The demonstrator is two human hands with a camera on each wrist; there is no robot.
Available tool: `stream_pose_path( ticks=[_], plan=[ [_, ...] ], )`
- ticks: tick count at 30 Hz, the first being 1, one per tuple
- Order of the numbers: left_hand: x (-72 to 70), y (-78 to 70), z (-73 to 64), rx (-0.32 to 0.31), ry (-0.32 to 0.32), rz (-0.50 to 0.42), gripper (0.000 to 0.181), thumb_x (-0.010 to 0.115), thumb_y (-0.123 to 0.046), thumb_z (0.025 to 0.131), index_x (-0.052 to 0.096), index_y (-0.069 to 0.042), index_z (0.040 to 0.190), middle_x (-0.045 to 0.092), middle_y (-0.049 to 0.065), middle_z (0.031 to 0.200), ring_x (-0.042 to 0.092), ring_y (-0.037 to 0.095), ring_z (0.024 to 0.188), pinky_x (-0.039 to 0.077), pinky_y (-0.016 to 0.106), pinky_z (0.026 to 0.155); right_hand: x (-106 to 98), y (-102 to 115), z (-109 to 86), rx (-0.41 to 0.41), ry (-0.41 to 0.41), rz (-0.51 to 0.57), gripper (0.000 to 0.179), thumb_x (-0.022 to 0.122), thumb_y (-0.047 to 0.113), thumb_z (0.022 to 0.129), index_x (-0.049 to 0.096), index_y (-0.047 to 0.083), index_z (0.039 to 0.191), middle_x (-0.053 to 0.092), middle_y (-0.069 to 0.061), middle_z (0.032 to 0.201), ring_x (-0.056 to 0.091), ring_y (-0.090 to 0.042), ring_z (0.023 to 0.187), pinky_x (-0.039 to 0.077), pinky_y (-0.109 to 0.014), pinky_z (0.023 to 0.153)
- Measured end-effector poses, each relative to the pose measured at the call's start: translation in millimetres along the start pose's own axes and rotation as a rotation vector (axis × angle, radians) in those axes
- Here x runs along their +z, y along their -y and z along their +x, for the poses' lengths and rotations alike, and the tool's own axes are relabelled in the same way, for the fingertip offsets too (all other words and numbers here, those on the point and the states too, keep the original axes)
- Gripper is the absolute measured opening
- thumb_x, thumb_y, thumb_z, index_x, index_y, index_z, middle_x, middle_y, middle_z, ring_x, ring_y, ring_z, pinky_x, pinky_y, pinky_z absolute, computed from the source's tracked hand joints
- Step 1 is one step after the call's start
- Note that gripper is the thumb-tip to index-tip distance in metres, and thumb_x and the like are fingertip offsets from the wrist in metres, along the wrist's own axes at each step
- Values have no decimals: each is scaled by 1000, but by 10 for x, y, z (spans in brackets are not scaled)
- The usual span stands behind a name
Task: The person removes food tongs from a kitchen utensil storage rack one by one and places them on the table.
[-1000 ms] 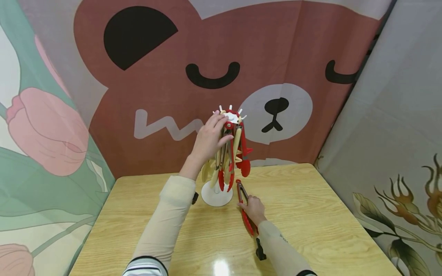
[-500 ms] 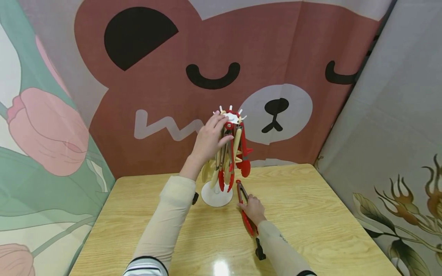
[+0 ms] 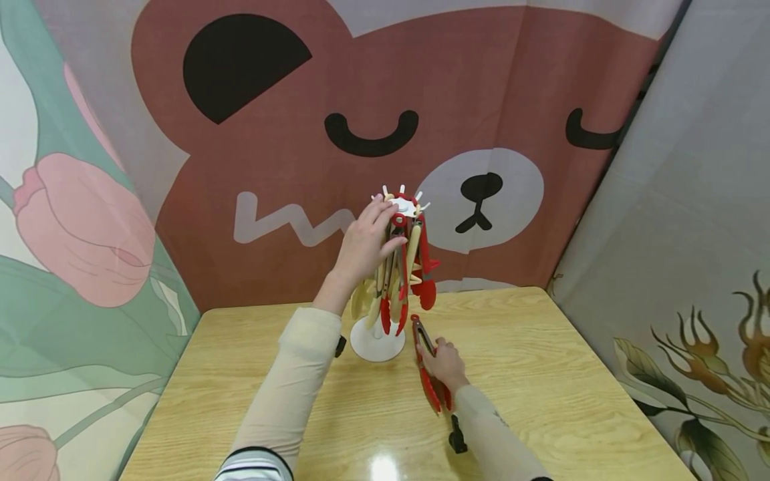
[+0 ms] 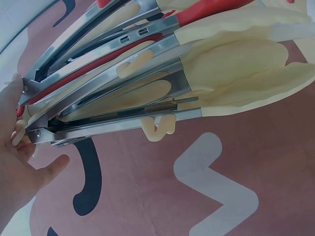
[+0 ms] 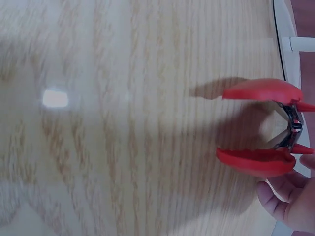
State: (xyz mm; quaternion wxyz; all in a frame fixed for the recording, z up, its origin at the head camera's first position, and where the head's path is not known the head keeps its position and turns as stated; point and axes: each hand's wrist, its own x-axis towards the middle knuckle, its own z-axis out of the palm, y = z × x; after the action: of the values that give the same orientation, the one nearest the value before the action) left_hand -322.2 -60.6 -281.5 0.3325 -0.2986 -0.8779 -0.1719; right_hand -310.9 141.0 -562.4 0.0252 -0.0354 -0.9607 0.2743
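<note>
My left hand [image 3: 363,240] rests on the white top [image 3: 404,205] of a utensil stand, fingers lying over it and thumb spread out. In the left wrist view this hand [image 4: 24,172] is at the upper ends of hanging tongs [image 4: 162,93] with metal arms and cream or red heads. Lower and to the right, my right hand [image 3: 446,366] grips a pair of red-tipped tongs [image 3: 426,384] by its arms, close over the table. The right wrist view shows its two red heads [image 5: 263,90] spread apart, nothing between them; part of the right hand [image 5: 295,201] is beside them.
The stand's round white base [image 3: 375,347] sits on the wooden table [image 3: 529,354], just left of the tongs in my right hand. More red utensils [image 3: 426,294] hang at the stand's right side. A bear-print curtain [image 3: 289,174] hangs behind the table's back edge.
My right hand has shifted slightly to the right on the red-tipped tongs. The left hand stays on the stand's top, and the hanging utensils keep their places.
</note>
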Motion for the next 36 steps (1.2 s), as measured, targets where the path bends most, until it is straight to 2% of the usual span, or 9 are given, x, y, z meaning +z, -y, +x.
stream_pose_path(
  ticks=[5,13,18,23,28,36],
  plan=[
    [1,0,-4,1,-7,-3,57,63,-33,82,47,-4,128,43,11,131,27,22,129,43,39,85,-60,19,-10,-24,-47,38,59,48,46,88,48,-5,117,53,-22,100,54,-36,87,45,-49,67],
    [4,-4,-5,11,-21,-11,56,63,-33,82,48,-3,127,44,11,130,26,22,129,43,38,86,-153,24,24,-111,-188,97,51,50,40,89,52,-4,114,54,-20,97,53,-35,86,46,-47,63],
    [5,-3,-4,17,-23,-9,56,63,-33,82,48,-3,127,44,12,129,27,23,129,43,38,86,-239,58,53,-147,-237,138,48,50,38,90,52,-3,114,54,-18,97,54,-31,85,46,-45,64],
    [2,4,-2,20,-26,-5,56,63,-33,82,48,-2,127,44,12,130,29,23,128,41,38,89,-327,144,56,-170,-257,218,49,47,39,91,52,-3,116,53,-19,105,52,-31,91,46,-44,69],
    [1,5,-2,23,-31,-6,56,64,-33,82,48,-2,127,44,12,130,28,23,128,42,38,88,-406,243,58,-209,-319,246,47,46,38,92,52,-3,115,53,-17,105,51,-29,92,44,-43,72],
    [16,16,-6,30,-35,-2,56,64,-33,82,48,-3,127,45,12,129,28,22,128,44,38,86,-573,431,55,-251,-419,339,43,48,34,92,54,-4,111,53,-19,102,50,-30,89,43,-42,69]
  ],
)
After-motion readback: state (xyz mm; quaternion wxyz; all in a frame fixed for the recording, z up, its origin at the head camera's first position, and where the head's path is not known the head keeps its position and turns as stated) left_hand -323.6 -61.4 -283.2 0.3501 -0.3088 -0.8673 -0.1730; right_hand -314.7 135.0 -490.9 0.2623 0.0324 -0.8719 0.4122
